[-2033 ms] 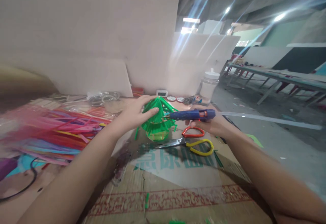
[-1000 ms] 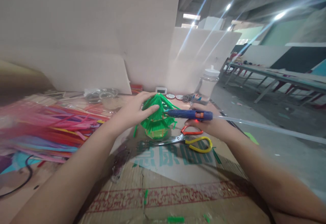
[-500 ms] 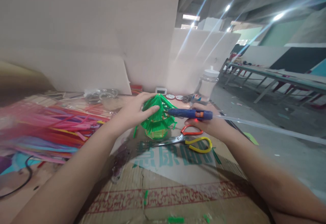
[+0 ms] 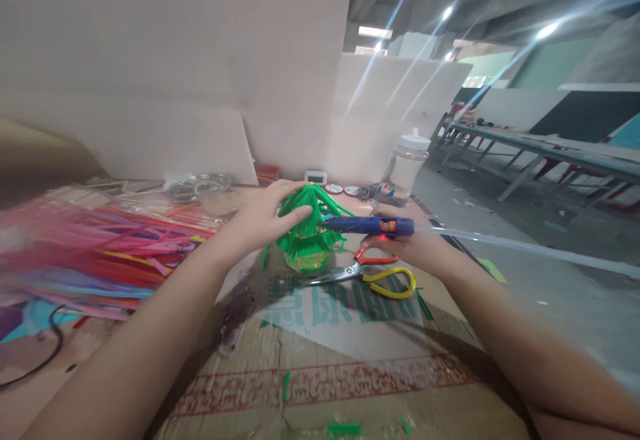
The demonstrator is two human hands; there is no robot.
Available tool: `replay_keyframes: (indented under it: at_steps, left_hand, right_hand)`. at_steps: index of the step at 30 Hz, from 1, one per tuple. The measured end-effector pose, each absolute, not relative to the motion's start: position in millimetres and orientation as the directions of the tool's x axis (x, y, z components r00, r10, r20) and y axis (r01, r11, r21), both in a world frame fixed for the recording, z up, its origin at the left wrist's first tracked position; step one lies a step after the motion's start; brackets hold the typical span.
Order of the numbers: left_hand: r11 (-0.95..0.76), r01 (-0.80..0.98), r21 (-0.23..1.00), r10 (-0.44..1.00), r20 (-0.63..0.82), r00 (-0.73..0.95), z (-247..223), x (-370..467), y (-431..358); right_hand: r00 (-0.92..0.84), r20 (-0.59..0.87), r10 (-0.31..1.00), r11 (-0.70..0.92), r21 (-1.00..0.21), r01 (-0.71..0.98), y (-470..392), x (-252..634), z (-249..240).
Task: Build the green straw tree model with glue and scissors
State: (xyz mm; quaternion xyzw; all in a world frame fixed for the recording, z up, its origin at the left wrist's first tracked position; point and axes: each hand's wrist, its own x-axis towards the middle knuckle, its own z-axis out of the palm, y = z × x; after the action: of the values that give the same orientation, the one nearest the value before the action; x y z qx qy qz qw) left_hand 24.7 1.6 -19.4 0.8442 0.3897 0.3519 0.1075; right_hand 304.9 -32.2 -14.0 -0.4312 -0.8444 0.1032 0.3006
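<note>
A green tiered, cone-topped craft model [image 4: 305, 245] made of thin strips stands on the cardboard. My left hand [image 4: 277, 217] is closed around its upper left side, thumb across the front. In my right hand [image 4: 400, 243] is a blue hot glue gun [image 4: 373, 225] with a small red light lit. Its nozzle points left and meets the model's right side; whether it touches is too blurred to tell. A long clear glue stick [image 4: 500, 241] trails out of the gun's back to the right. Scissors [image 4: 357, 271] with one red and one yellow handle lie just below the gun.
Colourful fuzzy strips [image 4: 115, 247] pile up on the left. A clear bottle [image 4: 403, 167] with a white lid stands behind my right hand. White boards [image 4: 175, 60] rise at the back. Green scraps [image 4: 345, 429] lie on the cardboard [image 4: 240, 400]. Another long table [image 4: 550, 143] is at far right.
The glue gun has dipped slightly and shifted a little left, its nozzle lower against the model's right side. My left hand keeps its hold on the model.
</note>
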Motion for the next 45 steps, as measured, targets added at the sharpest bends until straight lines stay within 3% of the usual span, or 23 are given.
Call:
replay_keyframes:
  at_steps: [14, 33, 39, 45]
  left_hand:
    - [-0.677, 0.582, 0.451, 0.730, 0.510, 0.454, -20, 24, 2]
    - [-0.671, 0.591, 0.449, 0.736, 0.504, 0.453, -20, 24, 3]
    - [-0.682, 0.577, 0.450, 0.727, 0.509, 0.462, -20, 23, 4]
    - [-0.687, 0.568, 0.452, 0.722, 0.515, 0.463, -23, 22, 7]
  right_hand:
    - [-0.494, 0.357, 0.793, 0.609, -0.472, 0.637, -34, 306, -14]
    - [-0.419, 0.459, 0.783, 0.610, -0.433, 0.664, -32, 304, -16]
    - [-0.326, 0.447, 0.833, 0.541, -0.536, 0.649, -32, 300, -17]
    - [-0.258, 0.490, 0.833, 0.551, -0.691, 0.468, -25, 304, -19]
